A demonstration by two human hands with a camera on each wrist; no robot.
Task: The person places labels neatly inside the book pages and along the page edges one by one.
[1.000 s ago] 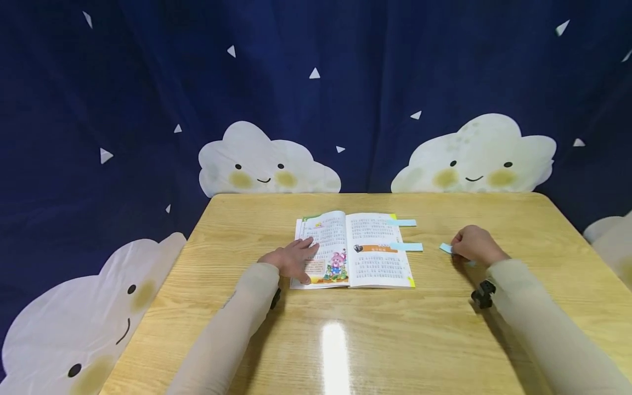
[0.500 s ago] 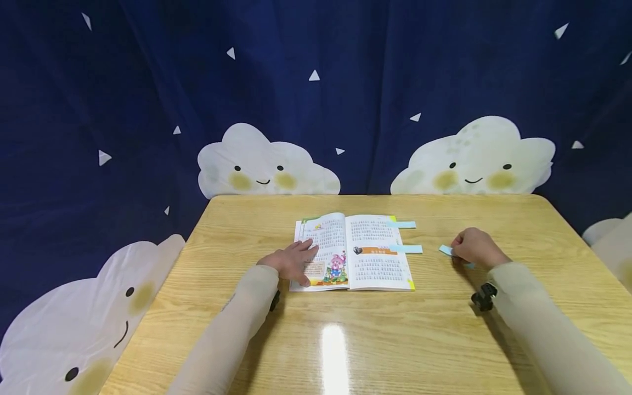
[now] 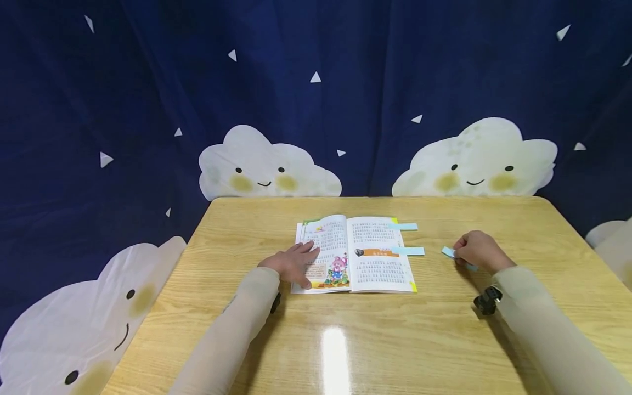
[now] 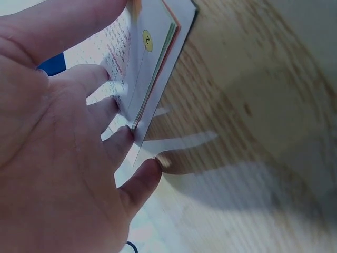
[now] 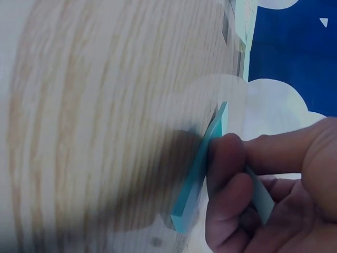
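Note:
An open book [image 3: 380, 269] lies on the wooden table, two pale blue strips [image 3: 408, 251] sticking out past its right edge. My left hand [image 3: 291, 263] rests spread on the left page; in the left wrist view the hand [image 4: 68, 147] has its fingers apart at the page edges [image 4: 152, 68]. To the right of the book, my right hand [image 3: 478, 251] pinches a light blue strip [image 3: 448, 252]. In the right wrist view, thumb and curled fingers of the hand [image 5: 263, 195] hold a pale strip beside a teal pad or strip [image 5: 192, 190] near the table surface.
The wooden table [image 3: 395, 340] extends around the book, with a bright light reflection in front. Behind it hangs a dark blue curtain [image 3: 286, 66] with smiling white clouds [image 3: 479, 164] and small white triangles.
The head view has tilted slightly, so the scene sits a little lower. Beneath my right hand, more of a blue piece shows at its near side. My left hand has stayed on the page.

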